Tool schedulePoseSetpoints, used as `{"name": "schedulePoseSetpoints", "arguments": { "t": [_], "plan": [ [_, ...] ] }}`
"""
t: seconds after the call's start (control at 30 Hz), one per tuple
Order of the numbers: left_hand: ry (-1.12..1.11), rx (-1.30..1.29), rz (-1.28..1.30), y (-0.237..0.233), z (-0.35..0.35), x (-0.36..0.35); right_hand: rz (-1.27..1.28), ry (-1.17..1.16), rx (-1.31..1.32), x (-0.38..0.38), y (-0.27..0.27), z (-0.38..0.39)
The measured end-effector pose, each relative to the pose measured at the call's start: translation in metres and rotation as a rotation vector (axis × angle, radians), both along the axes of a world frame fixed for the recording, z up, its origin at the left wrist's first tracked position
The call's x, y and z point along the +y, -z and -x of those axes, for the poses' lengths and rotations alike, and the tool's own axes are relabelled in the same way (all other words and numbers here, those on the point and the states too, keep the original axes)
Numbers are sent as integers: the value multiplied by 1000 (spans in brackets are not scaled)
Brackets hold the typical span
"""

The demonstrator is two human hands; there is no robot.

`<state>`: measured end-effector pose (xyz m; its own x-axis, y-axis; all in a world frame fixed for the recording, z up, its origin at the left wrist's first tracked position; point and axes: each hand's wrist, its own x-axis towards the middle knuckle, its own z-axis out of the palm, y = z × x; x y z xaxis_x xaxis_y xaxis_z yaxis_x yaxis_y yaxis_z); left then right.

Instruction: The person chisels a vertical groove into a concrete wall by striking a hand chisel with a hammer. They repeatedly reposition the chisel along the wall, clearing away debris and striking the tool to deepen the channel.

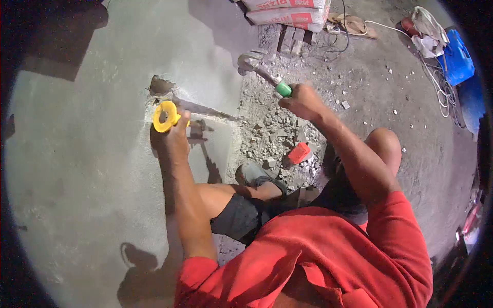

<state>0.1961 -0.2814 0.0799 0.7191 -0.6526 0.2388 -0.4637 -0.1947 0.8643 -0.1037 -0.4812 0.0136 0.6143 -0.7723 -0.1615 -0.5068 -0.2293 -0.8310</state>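
Beside a slot (pixel 205 109) in the wall (pixel 77 169), the left hand (pixel 178 136) has its fingers closed around a chisel (pixel 164 117) with a round yellow guard; out past the wall's bottom edge, the right hand (pixel 304 102) grips a hammer (pixel 267 78) with a green handle end. Grey plaster meets a floor (pixel 411 108) strewn with rubble (pixel 264 131) and a red block (pixel 299 153). Farther off sit stacked bags (pixel 287 16), cut off above, and, toward the floor's right edge, a blue jug (pixel 457 57). The chisel's tip is hard to make out.

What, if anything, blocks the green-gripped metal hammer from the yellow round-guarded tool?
Nothing visible: no object shows between the hammer in the right hand and the guarded tool in the left hand.
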Motion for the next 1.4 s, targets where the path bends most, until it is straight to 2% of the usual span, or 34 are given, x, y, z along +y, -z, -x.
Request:
{"name": "schedulePoseSetpoints", "arguments": {
  "t": [0.07,0.13,0.17,0.2,0.27,0.33,0.4,0.43,0.47,0.53,0.57,0.6,0.67,0.7,0.73,0.8,0.83,0.87,0.97,1.03,1.07,1.1,1.13,1.17,1.2,1.23,1.27,1.3,1.33,1.4],
  "plan": [
    [58,60,41,12,1,18,-9,-6,25,8,-2,0],
    [83,292,-111,18,4,37,0,-37,26,8,0,-2],
    [134,165,-208,12,5,43,4,-63,23,10,0,-3],
    [131,165,-209,7,8,48,3,-66,24,11,-2,-4],
    [129,48,-476,-12,15,55,74,-122,40,12,-6,-4],
    [126,6,-486,-25,20,52,93,-140,43,13,-7,-5],
    [-8,61,-294,-35,22,46,114,-155,42,15,-9,-6],
    [10,180,-111,-41,29,39,101,-156,30,16,-11,-5],
    [7,178,-106,-37,30,32,90,-156,19,17,-13,-3],
    [-105,141,100,-23,31,24,97,-163,2,20,-9,-2],
    [-204,-168,-127,-34,46,21,102,-168,-12,20,-10,-2],
    [-210,-164,-117,-19,45,17,112,-173,-10,22,-14,-1],
    [-360,-128,20,30,35,4,1,-95,1,28,-27,5],
    [-427,-228,16,43,39,-2,-67,-84,12,33,-45,10],
    [-449,-214,27,57,31,-1,-52,-104,24,36,-47,11],
    [-282,-546,210,100,4,1,-90,-119,-46,38,-49,15],
    [-253,-471,420,120,-7,-3,-94,-116,-19,42,-56,16],
    [-265,-466,425,119,-4,-4,-86,-124,-12,48,-58,17],
    [-299,-169,655,118,14,-8,73,-126,-98,68,-53,21],
    [-330,-388,281,118,23,5,140,-186,-151,86,-71,21],
    [-487,-585,290,132,24,1,159,-216,-148,95,-79,21],
    [-377,-438,325,133,27,6,239,-263,-252,103,-72,18],
    [-233,-112,479,135,31,8,336,-295,-382,111,-70,15],
    [-145,220,643,137,36,11,399,-373,-394,119,-71,11],
    [-3,741,900,141,39,7,463,-449,-404,123,-69,5],
    [0,736,912,143,34,5,494,-522,-437,125,-62,-4],
    [-34,556,793,158,28,7,498,-528,-437,118,-42,-20],
    [-70,381,669,174,24,12,511,-510,-123,104,-19,-42],
    [113,631,903,171,25,13,521,-481,190,98,-9,-53],
    [431,1252,1366,163,27,12,535,-411,129,109,-25,-52]
  ]
}}
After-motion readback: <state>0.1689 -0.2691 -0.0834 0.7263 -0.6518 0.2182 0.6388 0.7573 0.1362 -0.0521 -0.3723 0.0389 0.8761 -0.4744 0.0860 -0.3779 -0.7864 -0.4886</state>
